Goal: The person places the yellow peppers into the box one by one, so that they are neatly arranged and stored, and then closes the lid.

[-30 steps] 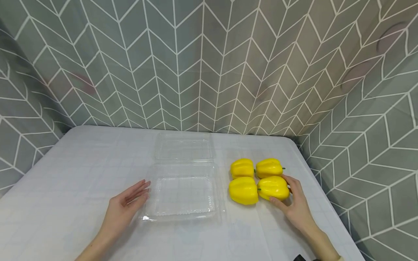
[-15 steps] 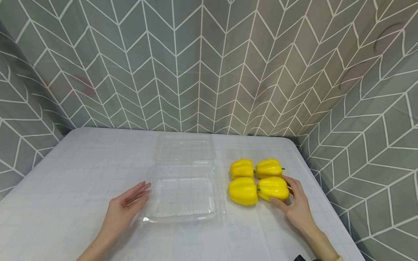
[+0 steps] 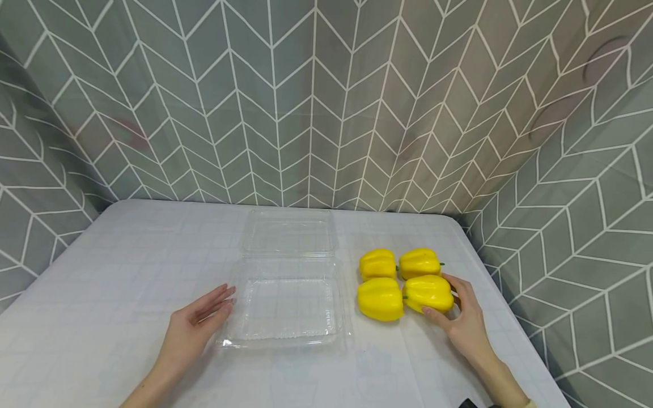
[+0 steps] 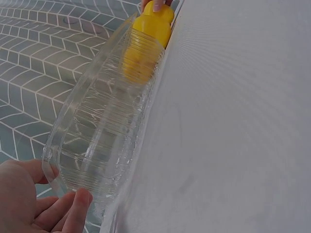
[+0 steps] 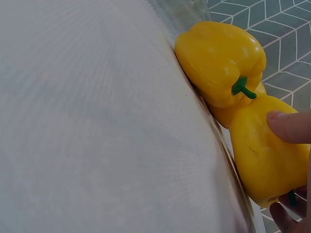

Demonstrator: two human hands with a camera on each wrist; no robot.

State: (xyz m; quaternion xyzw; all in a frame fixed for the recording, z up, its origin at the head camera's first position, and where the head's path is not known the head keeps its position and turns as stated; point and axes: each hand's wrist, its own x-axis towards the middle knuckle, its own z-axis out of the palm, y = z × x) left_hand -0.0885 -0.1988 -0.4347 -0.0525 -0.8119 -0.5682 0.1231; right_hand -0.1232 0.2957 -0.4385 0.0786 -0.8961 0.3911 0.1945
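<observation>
In the head view, my right hand (image 3: 465, 323) grips the front right yellow bell pepper (image 3: 427, 293), thumb on its near side and fingers round the far side. The right wrist view shows the thumb (image 5: 289, 127) lying on that yellow bell pepper (image 5: 266, 160). Three more yellow peppers lie close by: a front left pepper (image 3: 380, 299), a back left pepper (image 3: 377, 264) and a back right pepper (image 3: 419, 263). My left hand (image 3: 196, 317) has its fingers extended at the left edge of a clear plastic clamshell container (image 3: 285, 341), which lies with its lid folded back.
The container's lid (image 3: 288, 232) lies flat toward the back of the white-covered table (image 3: 153, 243). A patterned grey-green curtain (image 3: 296, 102) hangs behind the table and along both sides. A dark object (image 3: 468, 403) shows by the right wrist.
The gripped bell pepper has shifted very slightly to the right, with the right hand. The left hand stays at the container's edge, and the other peppers have not moved.
</observation>
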